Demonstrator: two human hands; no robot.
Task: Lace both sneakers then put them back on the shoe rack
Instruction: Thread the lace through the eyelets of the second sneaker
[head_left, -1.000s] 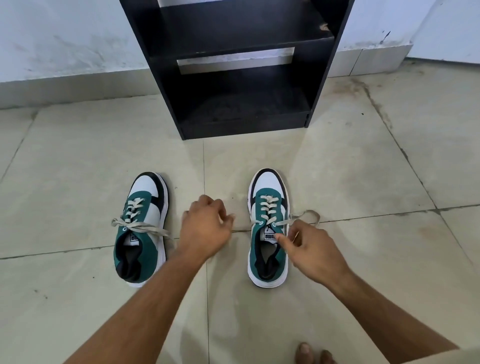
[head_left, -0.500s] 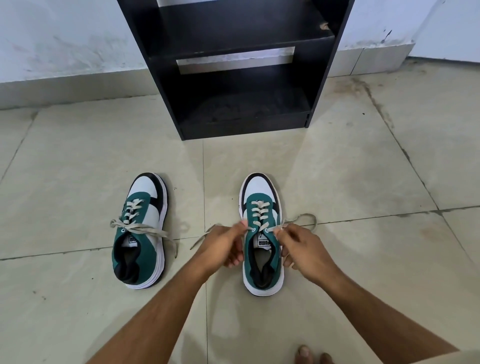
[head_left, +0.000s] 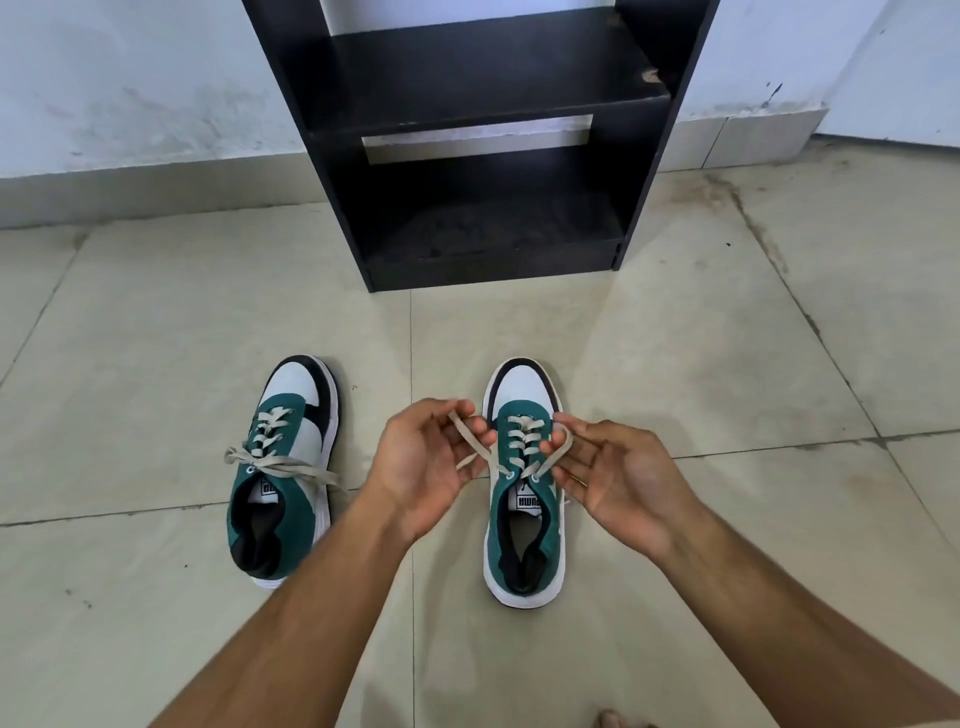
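Two green, white and black sneakers stand on the tiled floor, toes toward the rack. The left sneaker (head_left: 283, 473) has its beige lace ends lying loose across the tongue. The right sneaker (head_left: 524, 478) is laced up to the top eyelets. My left hand (head_left: 426, 462) holds the left lace end (head_left: 470, 439), palm up, just left of the shoe. My right hand (head_left: 610, 475) pinches the right lace end (head_left: 553, 460) on the shoe's other side. The black shoe rack (head_left: 488, 140) stands against the wall beyond the shoes, its two visible shelves bare.
A pale wall with a tiled skirting runs behind the rack. Beige floor tiles with dark grout lines spread all around. A bare toe (head_left: 615, 719) shows at the bottom edge.
Both hands have turned palm up and lifted the right sneaker's lace ends, crossing them above the tongue. A second ago the left hand was between the shoes, off the lace.
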